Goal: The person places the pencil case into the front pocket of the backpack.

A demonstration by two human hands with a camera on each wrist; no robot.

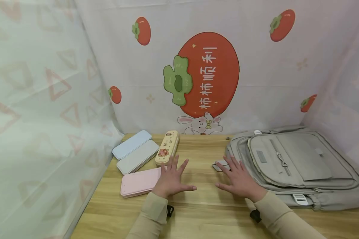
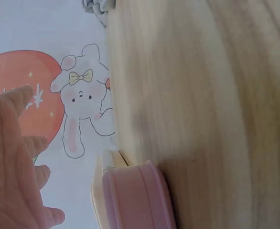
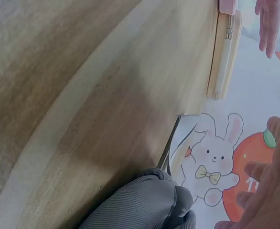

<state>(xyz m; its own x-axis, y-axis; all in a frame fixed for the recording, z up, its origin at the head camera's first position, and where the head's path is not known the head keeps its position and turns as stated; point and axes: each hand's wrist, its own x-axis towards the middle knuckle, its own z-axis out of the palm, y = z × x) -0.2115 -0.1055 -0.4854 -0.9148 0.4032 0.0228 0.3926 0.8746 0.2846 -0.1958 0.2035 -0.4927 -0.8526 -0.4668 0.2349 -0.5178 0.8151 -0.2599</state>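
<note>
My left hand (image 1: 172, 179) is spread with straight fingers and holds nothing. It hovers by the right end of a pink case (image 1: 140, 181), overlapping it in the head view; the case (image 2: 137, 198) also shows low in the left wrist view. Just beyond the fingertips lies a cream pencil case (image 1: 167, 147) with cartoon prints. My right hand (image 1: 239, 179), fingers spread and empty, is at the left side of a grey backpack (image 1: 290, 159). Near its fingers a grey strap end (image 1: 219, 165) sticks out over the table. In the right wrist view, grey fabric (image 3: 135, 205) lies below the right hand (image 3: 269, 186).
At the back left, a light blue case (image 1: 132, 144) and a whitish case (image 1: 138, 156) lie side by side. The wooden table (image 1: 197, 212) meets a white curtain (image 1: 131, 109) printed with persimmons and a rabbit. Another curtain (image 1: 48, 139) hangs along the left edge.
</note>
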